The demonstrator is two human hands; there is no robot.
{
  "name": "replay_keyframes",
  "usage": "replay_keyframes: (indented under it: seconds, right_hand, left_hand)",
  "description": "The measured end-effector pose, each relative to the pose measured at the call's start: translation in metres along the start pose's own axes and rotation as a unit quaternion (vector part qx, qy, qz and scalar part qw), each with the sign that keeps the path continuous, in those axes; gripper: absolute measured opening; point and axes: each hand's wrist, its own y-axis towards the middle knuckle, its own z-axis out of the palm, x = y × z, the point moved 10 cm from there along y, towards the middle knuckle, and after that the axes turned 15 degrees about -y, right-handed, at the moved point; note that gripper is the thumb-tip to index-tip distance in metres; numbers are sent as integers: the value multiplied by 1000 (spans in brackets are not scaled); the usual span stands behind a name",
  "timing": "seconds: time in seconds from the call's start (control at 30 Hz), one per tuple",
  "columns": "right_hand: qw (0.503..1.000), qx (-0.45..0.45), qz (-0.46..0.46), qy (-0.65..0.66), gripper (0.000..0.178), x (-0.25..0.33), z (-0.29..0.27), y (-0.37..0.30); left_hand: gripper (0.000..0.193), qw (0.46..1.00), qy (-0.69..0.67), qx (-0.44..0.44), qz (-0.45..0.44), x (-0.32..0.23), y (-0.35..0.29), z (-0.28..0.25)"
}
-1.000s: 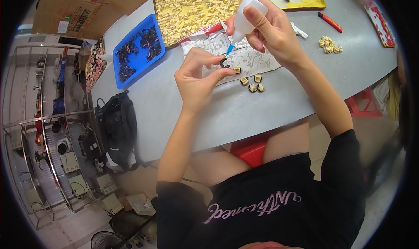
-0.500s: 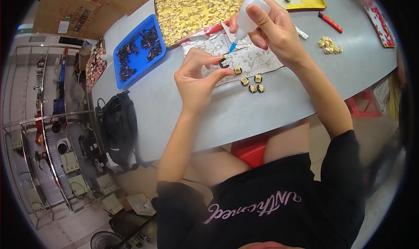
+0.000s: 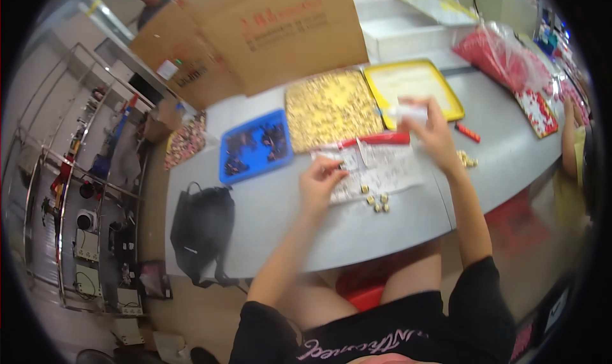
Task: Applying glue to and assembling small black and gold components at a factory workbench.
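My left hand point(image 3: 319, 180) hovers over a scrap-covered white paper sheet point(image 3: 403, 173), its thumb and fingers pinched on a small dark piece point(image 3: 342, 165). Blur hides the piece's details. To the right, my right hand point(image 3: 435, 134) is raised, wrapped round a white squeeze bottle point(image 3: 410, 112). The bottle lies tipped nearly level, its blue nozzle pointing left and well apart from the dark piece. Several small cream-and-dark pieces point(image 3: 377, 204) sit on and just in front of the paper's near edge.
Behind the paper stand a blue tray point(image 3: 254, 148) of dark pieces, a tray of cream pieces point(image 3: 331, 102) and a yellow-rimmed tray point(image 3: 451, 99). A black bag point(image 3: 203, 227) rests at the left. A red marker-like stick point(image 3: 468, 132) and cream pieces point(image 3: 467, 159) lie right. Cardboard boxes point(image 3: 287, 39) rise behind.
My right hand has drawn the bottle up and away from the dark piece, tipping it toward level. My left hand keeps its pinch. The view has tilted up, showing more boxes and trays behind.
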Motion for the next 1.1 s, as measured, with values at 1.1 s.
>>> replay_keyframes:
  seconds: [1.1]
  right_hand:
    - [872, 129, -343, 325, 9, 310, -54, -137]
  left_hand:
    - [18, 999, -22, 14, 43, 9, 11, -16]
